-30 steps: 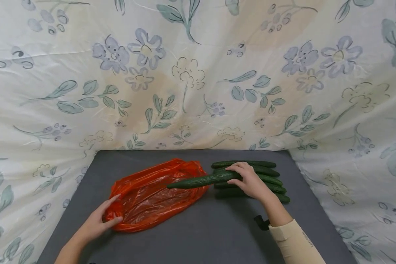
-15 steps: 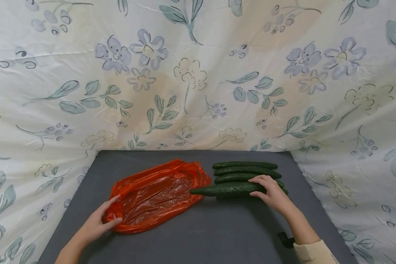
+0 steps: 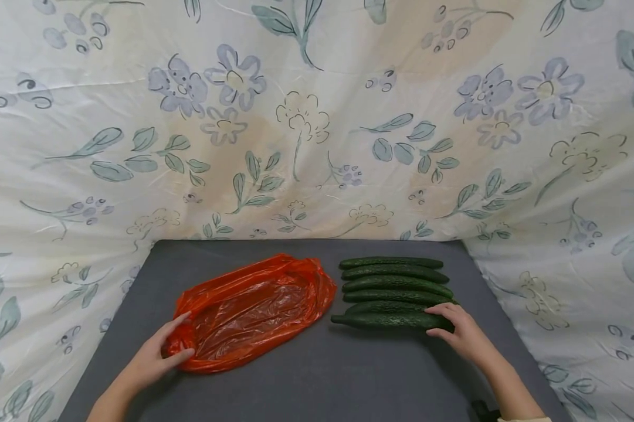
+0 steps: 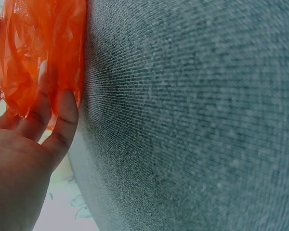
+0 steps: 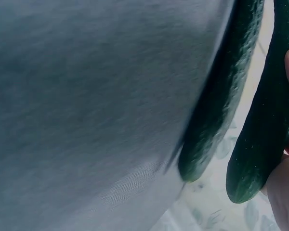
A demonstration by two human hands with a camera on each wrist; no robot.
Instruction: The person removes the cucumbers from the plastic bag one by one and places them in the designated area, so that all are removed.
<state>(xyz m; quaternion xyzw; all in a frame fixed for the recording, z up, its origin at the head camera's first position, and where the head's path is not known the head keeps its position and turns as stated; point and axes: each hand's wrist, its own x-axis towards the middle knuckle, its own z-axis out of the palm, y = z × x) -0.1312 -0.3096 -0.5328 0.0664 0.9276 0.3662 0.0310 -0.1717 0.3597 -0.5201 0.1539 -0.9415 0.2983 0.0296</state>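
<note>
My right hand [image 3: 465, 334] grips the right end of a dark green cucumber [image 3: 387, 320] with thumb and fingers. That cucumber lies nearest me in the row. In the right wrist view, the held cucumber [image 5: 260, 125] is apart from another cucumber [image 5: 219, 106] lying on the table, so it seems raised a little. Several more cucumbers [image 3: 396, 283] lie side by side behind it. At the left, a thin orange-red plastic bag [image 3: 253, 313] lies spread on the table. My left hand [image 3: 155, 354] touches its near left end, thumb and fingers spread apart; in the left wrist view, the fingers rest against the plastic [image 4: 38, 48].
A dark grey table [image 3: 317, 387] carries everything. Floral cloth [image 3: 306, 146] hangs behind it and along both sides. A narrow strip of table lies between the bag and the cucumbers. A black strap [image 3: 484, 411] shows near my right wrist.
My right hand has carried the cucumber right and toward me, from beside the bag, over the row, to the row's near side. The left hand and the bag have hardly moved.
</note>
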